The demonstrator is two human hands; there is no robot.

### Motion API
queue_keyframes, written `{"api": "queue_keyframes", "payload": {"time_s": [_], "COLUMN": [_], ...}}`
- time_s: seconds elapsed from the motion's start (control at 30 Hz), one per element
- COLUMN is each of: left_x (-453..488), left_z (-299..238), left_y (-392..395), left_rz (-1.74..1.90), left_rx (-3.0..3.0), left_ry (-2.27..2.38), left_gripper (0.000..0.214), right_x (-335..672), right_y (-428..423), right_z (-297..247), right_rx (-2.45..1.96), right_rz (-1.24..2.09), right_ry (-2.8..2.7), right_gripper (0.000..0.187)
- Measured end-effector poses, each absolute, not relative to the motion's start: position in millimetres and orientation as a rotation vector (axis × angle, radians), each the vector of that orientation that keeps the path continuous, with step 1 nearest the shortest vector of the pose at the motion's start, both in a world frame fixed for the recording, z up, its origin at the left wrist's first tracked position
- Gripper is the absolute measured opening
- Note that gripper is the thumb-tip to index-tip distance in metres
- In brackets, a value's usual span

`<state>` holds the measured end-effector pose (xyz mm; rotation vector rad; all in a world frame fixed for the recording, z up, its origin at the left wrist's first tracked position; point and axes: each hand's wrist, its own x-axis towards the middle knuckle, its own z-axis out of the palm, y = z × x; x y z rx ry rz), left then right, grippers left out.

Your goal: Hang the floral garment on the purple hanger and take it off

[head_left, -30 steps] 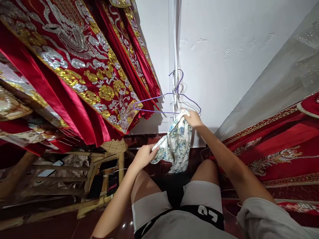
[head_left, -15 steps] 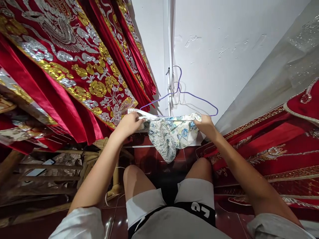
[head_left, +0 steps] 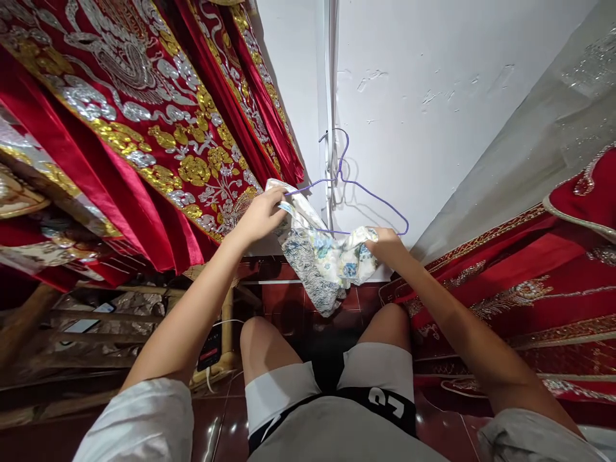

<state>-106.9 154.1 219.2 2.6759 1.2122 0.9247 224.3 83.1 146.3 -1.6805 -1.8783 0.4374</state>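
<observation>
A small white garment with a blue floral print hangs between my two hands, its lower part bunched to a point. My left hand is closed on its white-edged upper left side, at the left end of a purple wire hanger. The left shoulder of that hanger reaches into the raised edge of the cloth. My right hand grips the garment's upper right side, just below the hanger's right end. The hanger's hook is up against a white upright strip on the wall.
Red garments with gold and silver embroidery hang at the left. More red beaded garments are at the right. A bamboo rack stands low on the left, near a phone with a cable. A white wall is ahead.
My left hand has moved up and right, lifting the garment's left edge onto the hanger's left end. The hanger has tilted, its right end lower and further left. My right hand has dropped slightly.
</observation>
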Motion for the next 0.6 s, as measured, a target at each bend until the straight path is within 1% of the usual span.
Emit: {"api": "queue_keyframes", "payload": {"time_s": [0.1,0.2,0.27,0.3,0.4,0.43,0.5,0.57,0.6], "left_x": [-99.2,-98.9,-99.2,-99.0,-98.0,-98.4,-100.7,-102.9,-102.8], "left_z": [219.7,213.0,210.0,209.7,212.1,212.8,212.1,207.8,204.8], "left_y": [159.7,166.9,169.6,170.1,170.2,170.5,172.4,175.1,176.4], "left_rz": [1.038,1.081,1.055,1.055,1.116,1.165,1.266,1.305,1.296], "left_rx": [2.582,2.536,2.550,2.555,2.553,2.532,2.435,2.283,2.209], "left_ry": [1.168,1.117,1.091,1.089,1.145,1.201,1.355,1.463,1.487], "left_gripper": [0.027,0.034,0.033,0.032,0.029,0.027,0.024,0.028,0.031], "right_x": [222.5,235.7,252.3,261.8,287.7,293.1,295.7,286.3,277.9], "right_y": [68.3,58.9,60.9,64.2,76.2,78.9,79.8,74.9,70.8], "right_z": [145.4,147.8,152.2,155.7,173.0,180.5,195.0,203.1,203.1], "right_rx": [-1.567,-1.540,-1.531,-1.539,-1.533,-1.516,-1.420,-1.271,-1.213], "right_rz": [0.429,0.358,0.316,0.327,0.484,0.573,0.814,1.058,1.118], "right_ry": [-1.954,-1.704,-1.492,-1.430,-1.414,-1.432,-1.472,-1.442,-1.401], "right_gripper": [0.047,0.076,0.084,0.082,0.057,0.052,0.050,0.048,0.046]}}
